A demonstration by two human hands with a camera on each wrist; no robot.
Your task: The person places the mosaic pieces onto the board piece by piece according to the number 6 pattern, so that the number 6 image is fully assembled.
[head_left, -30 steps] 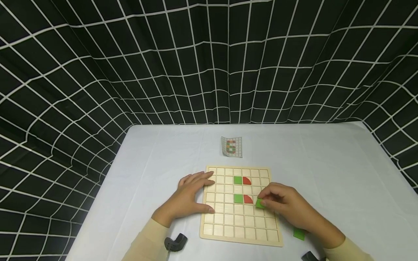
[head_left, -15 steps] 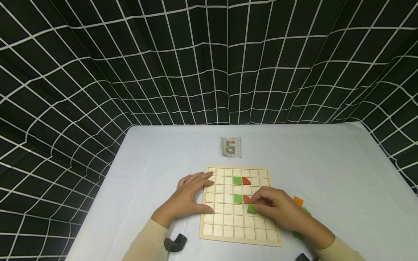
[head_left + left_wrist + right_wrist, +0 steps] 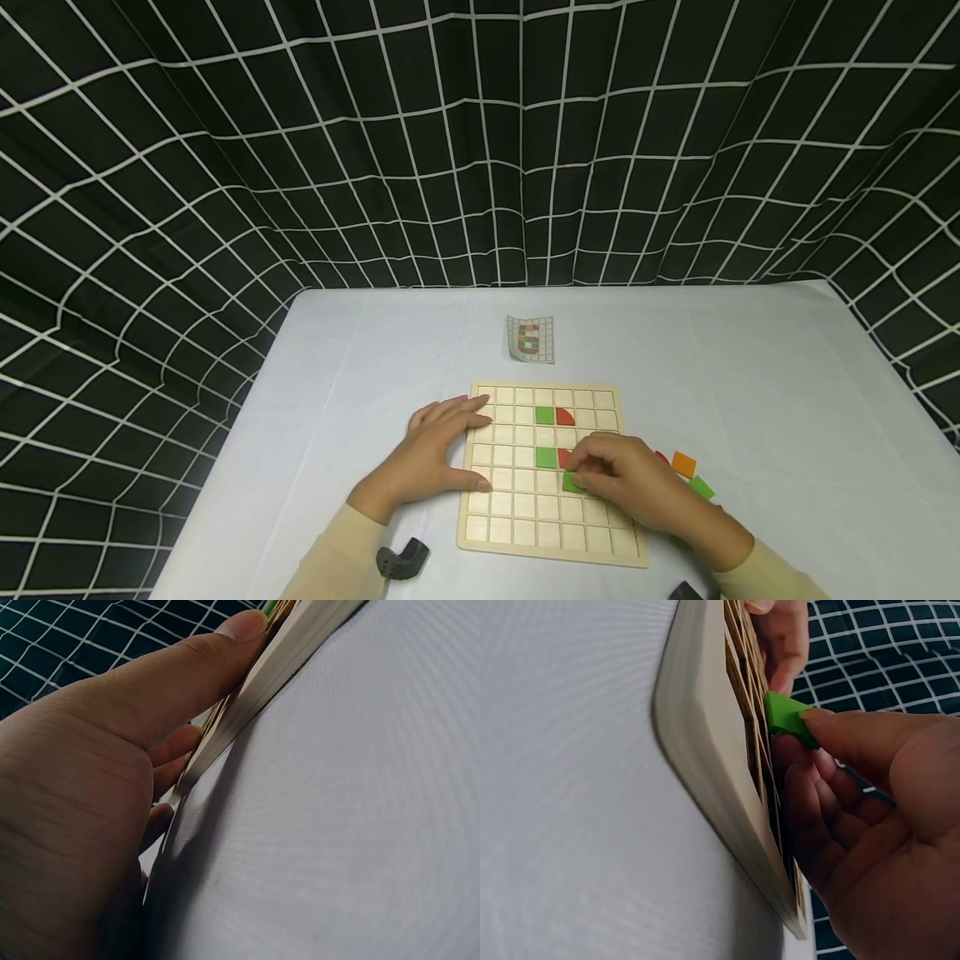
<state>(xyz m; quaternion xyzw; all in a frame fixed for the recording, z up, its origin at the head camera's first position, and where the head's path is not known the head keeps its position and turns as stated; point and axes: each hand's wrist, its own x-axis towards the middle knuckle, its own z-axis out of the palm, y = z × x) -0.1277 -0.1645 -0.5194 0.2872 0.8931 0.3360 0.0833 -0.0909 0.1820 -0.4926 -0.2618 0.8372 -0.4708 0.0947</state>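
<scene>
A wooden grid board [image 3: 525, 529] lies on the white table. My left hand [image 3: 431, 454] rests along its left edge, thumb and fingers spread over the rim. With thumb and fingers my right hand [image 3: 626, 479] pinches a green square tile [image 3: 787, 716]; in the right wrist view it is tilted, one edge at the board's grid. In the head view that tile sits just below a red quarter-round tile [image 3: 563, 457], which the right fingers partly cover. Left of this red tile is a green square [image 3: 546, 457]. Higher up, another green square [image 3: 544, 415] adjoins another red quarter-round [image 3: 564, 416].
Loose tiles, among them an orange square [image 3: 683, 464] and a green one [image 3: 701, 487], lie right of the board, partly behind the right forearm. A small printed pattern card [image 3: 531, 339] lies beyond the board. A black gridded curtain [image 3: 480, 167] surrounds the table.
The right hand has moved left with the green tile, to a cell below the lower red piece. More loose tiles show beside its forearm. My left hand has stayed put.
</scene>
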